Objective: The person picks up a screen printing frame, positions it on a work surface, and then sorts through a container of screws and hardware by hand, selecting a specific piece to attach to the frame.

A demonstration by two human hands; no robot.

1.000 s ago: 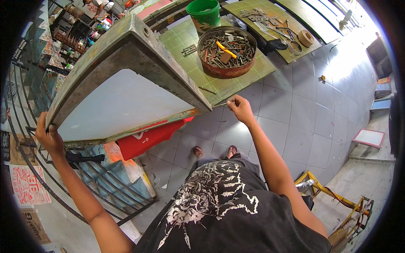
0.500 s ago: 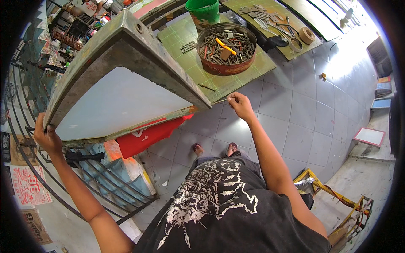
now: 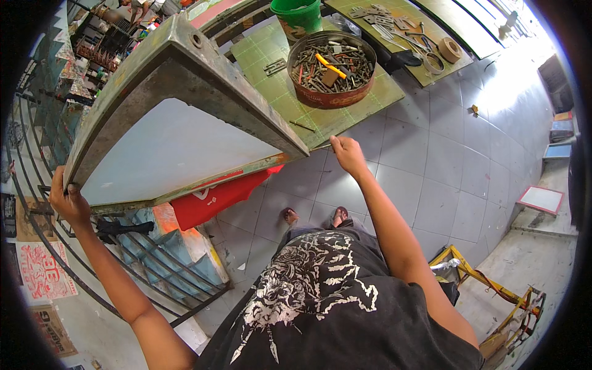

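Observation:
A large metal screen-printing frame (image 3: 188, 80) with a pale screen (image 3: 179, 145) stands tilted up at the left. My left hand (image 3: 71, 200) is closed on its lower left corner, the thumb on the front and the other fingers along the outer side. By the frame's right corner, my right hand (image 3: 348, 154) is closed in a pinch. A thin rod-like end (image 3: 322, 147) shows between that corner and the fingertips; its kind cannot be made out. Below the frame hangs red printed fabric (image 3: 216, 196).
A green board (image 3: 271, 102) bears a round tin (image 3: 336, 98) of bolts with a yellow-handled cutter (image 3: 330, 65), a loose bolt (image 3: 302, 126) and a green bucket (image 3: 299, 18). Wrenches and tape rolls (image 3: 433, 63) lie beyond. Black rails (image 3: 166, 268) run at the left; a yellow frame (image 3: 493, 290) stands right.
My right hand has shifted slightly left and turned, its fingers now more closed beside the frame's corner. The left hand and the frame hold almost still.

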